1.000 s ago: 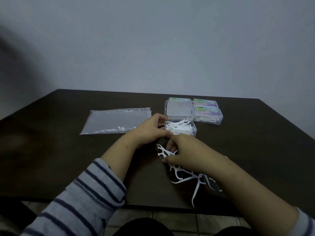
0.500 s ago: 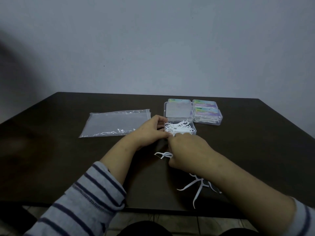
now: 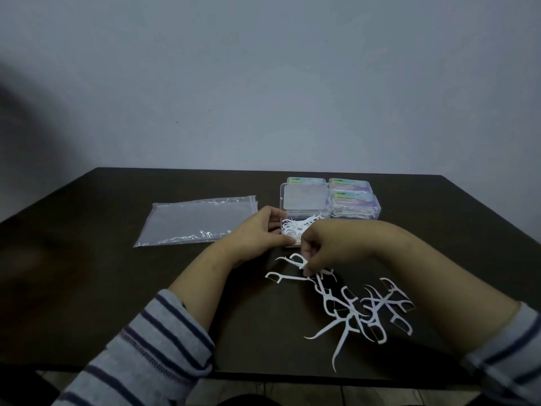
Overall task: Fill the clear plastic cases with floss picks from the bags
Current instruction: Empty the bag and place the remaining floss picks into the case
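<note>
An open clear case stands on the dark table, its lid tilted back and white floss picks heaped in its base. My left hand grips the case's left front corner. My right hand hovers just in front of the case and pinches a floss pick at its fingertips. A loose pile of floss picks lies on the table under my right forearm.
A flat clear plastic bag with a few picks in it lies left of the case. Closed filled cases are stacked right of and behind the open one. The table's front edge is near my sleeves.
My right hand rose from the pile to the case, then came back down to the near picks and pinches one. The loose pile is now uncovered. My left hand stayed on the case.
</note>
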